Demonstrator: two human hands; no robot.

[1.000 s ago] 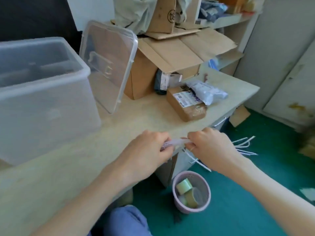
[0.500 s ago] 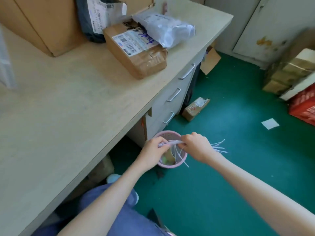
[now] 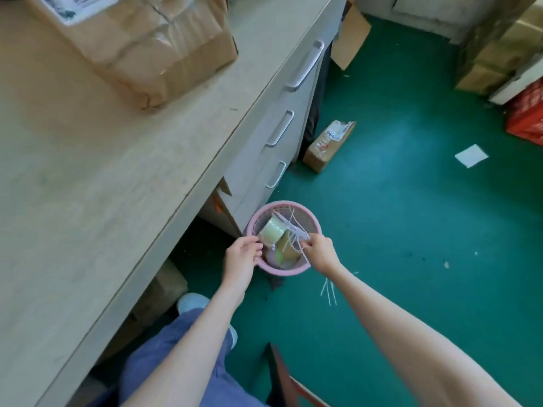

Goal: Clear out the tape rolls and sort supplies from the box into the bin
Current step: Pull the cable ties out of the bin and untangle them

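Note:
A pink mesh basket point(image 3: 313, 223) stands on the green floor by the desk's drawer unit. Inside it lie tape rolls: a pale one point(image 3: 271, 231) and a brown one point(image 3: 287, 248). My right hand point(image 3: 318, 250) hovers over the basket's near right rim and pinches a bundle of thin white ties point(image 3: 294, 229), whose ends fan out above the rolls. My left hand point(image 3: 241, 255) is at the near left rim with fingers loosely curled, and nothing shows in its grip. A few loose white ties point(image 3: 329, 290) lie on the floor just right of the basket.
The wooden desk point(image 3: 102, 186) fills the left, with a taped cardboard parcel point(image 3: 152, 51) on it. Three drawer handles point(image 3: 280, 127) face the floor space. A small parcel point(image 3: 329, 145) and a white paper point(image 3: 471, 155) lie on the floor. Stacked boxes point(image 3: 496, 39) and a red crate point(image 3: 527, 116) are at the right.
Both hands dropped from desk height down to the pink basket. My left hand has come off the tie bundle, which now hangs over the basket in my right hand alone.

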